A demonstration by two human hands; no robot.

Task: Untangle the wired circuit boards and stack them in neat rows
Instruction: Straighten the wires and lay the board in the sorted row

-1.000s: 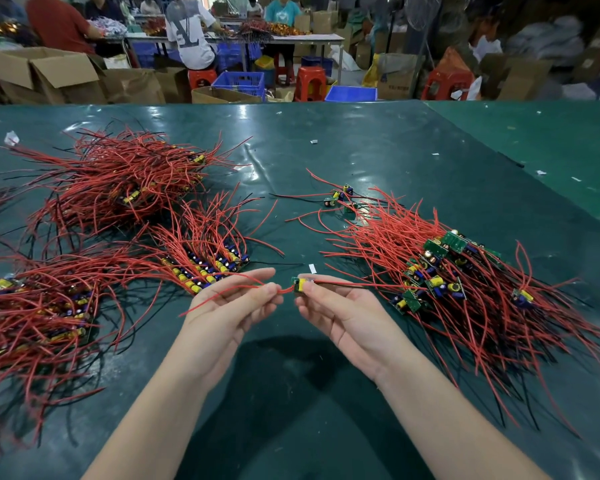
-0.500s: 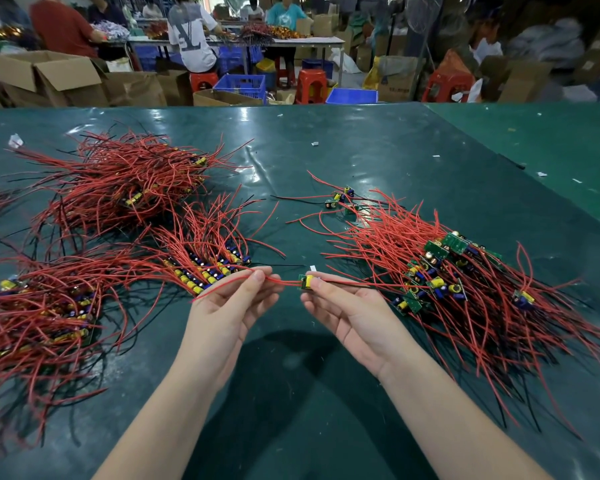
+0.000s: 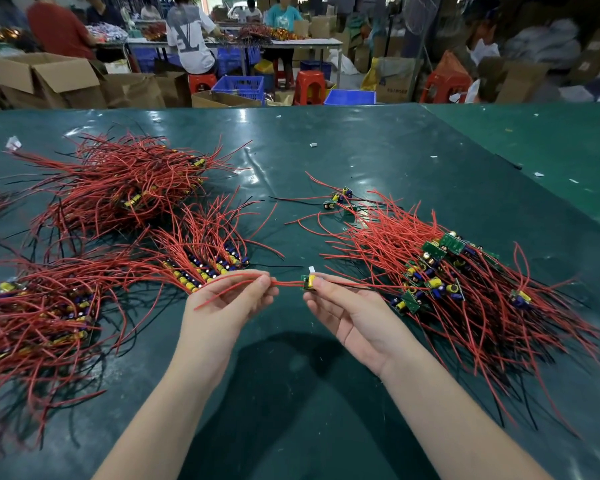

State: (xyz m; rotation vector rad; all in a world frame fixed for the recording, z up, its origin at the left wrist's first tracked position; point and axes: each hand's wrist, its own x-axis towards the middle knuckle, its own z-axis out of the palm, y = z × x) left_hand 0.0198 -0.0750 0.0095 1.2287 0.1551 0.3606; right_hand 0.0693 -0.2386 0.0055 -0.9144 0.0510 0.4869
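Evidently light and stiff, the small circuit board (image 3: 309, 283) sits at table centre, pinched by the right hand (image 3: 354, 311); the left hand (image 3: 222, 303), at nine o'clock, pinches its floppy red wires (image 3: 284, 283). Best gripped by its edges.

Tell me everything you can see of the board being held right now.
The board is a small green circuit board with a yellow part on top. The right hand pinches it above the table, at its fingertips. Red wires run left from it to the left hand, which pinches them. More red wire trails right toward the tangled pile. Its underside is hidden.
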